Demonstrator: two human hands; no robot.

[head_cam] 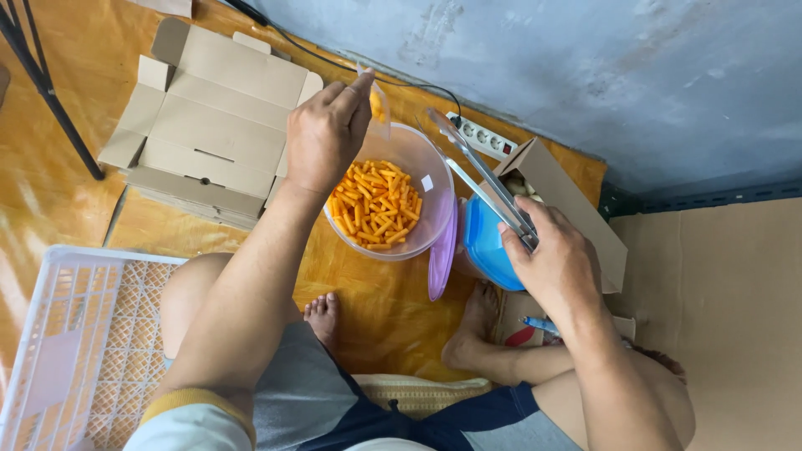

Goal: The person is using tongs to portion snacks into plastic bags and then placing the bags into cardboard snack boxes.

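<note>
Left hand (324,134) pinches bag (378,104); right hand (553,259) grips tongs (480,175).

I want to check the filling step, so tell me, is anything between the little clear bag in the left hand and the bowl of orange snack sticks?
Nothing visible is. The left hand holds the small clear bag just above the far rim of the bowl, which is open. The tongs in the right hand stay off to the bowl's right side.

flattened brown cardboard boxes (209,125) – upper left of frame, stacked on the orange sheet, flaps open | open brown cardboard box (576,209) – right of centre, against the grey wall | small clear plastic bag (378,104) – top centre, pinched in left hand (322,138), orange sticks inside
</note>
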